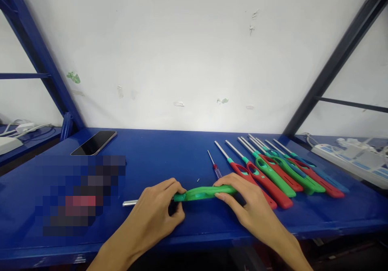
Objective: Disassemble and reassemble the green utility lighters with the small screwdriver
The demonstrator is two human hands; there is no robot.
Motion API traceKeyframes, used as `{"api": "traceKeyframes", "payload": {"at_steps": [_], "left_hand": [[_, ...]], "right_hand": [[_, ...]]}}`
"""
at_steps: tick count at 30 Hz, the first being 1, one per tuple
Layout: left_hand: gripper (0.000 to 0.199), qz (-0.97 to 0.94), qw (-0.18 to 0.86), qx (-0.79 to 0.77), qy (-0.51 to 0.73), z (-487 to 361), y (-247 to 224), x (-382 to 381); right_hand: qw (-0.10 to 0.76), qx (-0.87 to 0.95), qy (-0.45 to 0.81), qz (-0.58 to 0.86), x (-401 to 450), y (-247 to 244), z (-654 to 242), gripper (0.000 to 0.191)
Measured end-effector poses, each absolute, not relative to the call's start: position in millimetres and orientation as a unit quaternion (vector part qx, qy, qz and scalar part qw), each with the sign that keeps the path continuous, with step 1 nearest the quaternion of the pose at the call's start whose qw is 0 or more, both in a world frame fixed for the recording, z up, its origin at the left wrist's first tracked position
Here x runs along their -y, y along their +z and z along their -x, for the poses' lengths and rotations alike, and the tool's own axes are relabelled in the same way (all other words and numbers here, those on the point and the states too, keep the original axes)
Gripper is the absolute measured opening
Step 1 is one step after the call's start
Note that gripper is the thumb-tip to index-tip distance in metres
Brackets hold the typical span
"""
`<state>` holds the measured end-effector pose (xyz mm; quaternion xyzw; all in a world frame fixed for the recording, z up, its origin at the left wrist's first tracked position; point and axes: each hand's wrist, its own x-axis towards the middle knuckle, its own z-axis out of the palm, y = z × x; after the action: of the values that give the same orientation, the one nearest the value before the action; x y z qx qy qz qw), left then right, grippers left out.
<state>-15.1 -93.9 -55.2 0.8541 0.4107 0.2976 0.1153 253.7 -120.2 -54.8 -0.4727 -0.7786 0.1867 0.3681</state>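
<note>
A green lighter (201, 193) with a long silver tube lies sideways between my hands, near the table's front edge. My left hand (163, 204) is closed round its neck, where the tube meets the green body; the tube's tip sticks out to the left. My right hand (242, 196) grips the handle end between thumb and fingers. Just behind my right hand lies a screwdriver (216, 170) with a purple and red handle, its tip pointing away. A tiny screw-like metal piece (198, 179) rests on the table behind the lighter.
Several red, green and blue long lighters (273, 174) lie in a row on the blue table (157, 154) at the right. A phone (94, 143) is at the back left, with a blurred-out item before it. Power strips (348, 158) sit beyond the right frame post.
</note>
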Motion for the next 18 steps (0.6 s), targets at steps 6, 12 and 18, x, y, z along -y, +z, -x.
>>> {"api": "traceKeyframes", "payload": {"at_steps": [6, 12, 18], "left_hand": [[0.027, -0.864, 0.114, -0.4, 0.284, 15.4, -58.1, 93.7], [0.023, -0.882, 0.101, -0.396, 0.236, 16.2, -57.3, 97.9], [0.016, -0.887, 0.062, -0.399, 0.223, 18.1, -61.6, 100.8]], "right_hand": [[0.382, 0.777, 0.173, 0.469, 119.5, -54.4, -254.6, 0.01], [0.345, 0.777, 0.187, 0.492, 119.3, -51.9, -249.7, 0.017], [0.317, 0.772, 0.209, 0.51, 120.3, -49.8, -248.6, 0.009]]}}
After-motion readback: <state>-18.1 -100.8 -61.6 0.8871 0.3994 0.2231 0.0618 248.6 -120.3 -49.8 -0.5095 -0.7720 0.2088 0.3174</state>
